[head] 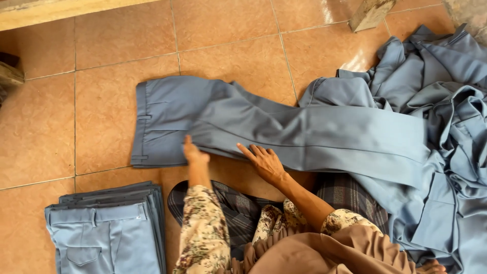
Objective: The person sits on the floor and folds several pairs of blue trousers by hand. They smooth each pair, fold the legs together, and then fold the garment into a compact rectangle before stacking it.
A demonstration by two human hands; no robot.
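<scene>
1. Trousers, blue-grey point(264, 127): we have one pair laid flat on the tiled floor point(45, 132), its long axis running left to right across the view; the waistband lies toward the floor's left side, and the legs trail off right into the heap

2. Left hand point(195, 152): we rest it on the near edge of the trousers, just right of the waistband, where one layer is folded over the other; the fingers lie close together and flat on the cloth, pinching nothing that we can see

3. Right hand point(265, 161): we set it on the same near edge, a little further right along the leg; the fingers are spread and pressed down, palm down, gripping nothing

4. Key relation: the garment lies directly ahead of both hands, its length crosswise to our forearms; the left hand is the nearer to the waistband, the right the nearer to the leg ends

5. Folded stack point(109, 231): like trousers piled neatly near the floor's lower left, well apart from both hands

6. Loose heap point(446, 127): unfolded garments of the same cloth along the floor's right side, touching the laid-out legs
</scene>
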